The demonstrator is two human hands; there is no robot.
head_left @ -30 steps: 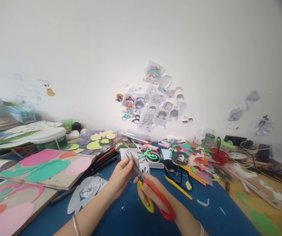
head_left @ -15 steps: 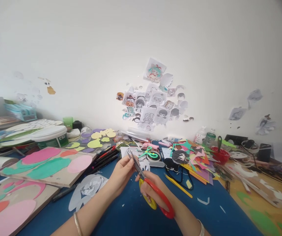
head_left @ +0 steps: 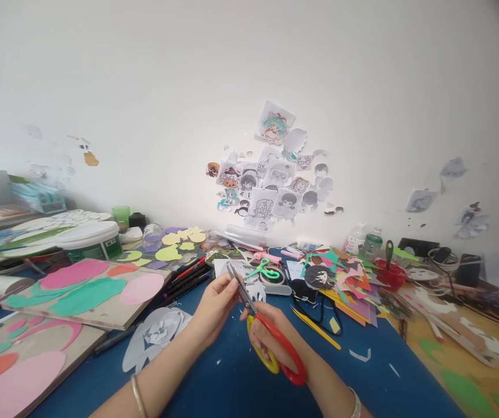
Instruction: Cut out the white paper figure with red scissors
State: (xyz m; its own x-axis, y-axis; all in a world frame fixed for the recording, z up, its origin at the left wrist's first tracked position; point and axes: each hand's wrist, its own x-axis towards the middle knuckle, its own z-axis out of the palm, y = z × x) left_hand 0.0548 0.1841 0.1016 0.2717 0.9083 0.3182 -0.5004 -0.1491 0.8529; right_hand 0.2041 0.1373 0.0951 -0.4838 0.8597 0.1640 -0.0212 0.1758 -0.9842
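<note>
My right hand is wrapped around scissors with one red and one yellow handle. Their blades point up and away, passing close beside the fingertips of my left hand. The left fingers are pinched together. Whatever they hold is hidden or too small to make out. Just beyond the hands lie green-handled scissors and white cut paper. White paper offcuts rest left of my left forearm, and a slim yellow tool lies to the right of my right hand.
Boards with coloured paper shapes cover the left side, with a white-lidded tub behind. Black pens lie left of centre. Coloured paper scraps, a red bowl and bottles stand right. Paper drawings hang on the wall.
The scissor handles have shifted very slightly to the left. Both hands otherwise keep nearly the same pose, and the view has moved a touch.
</note>
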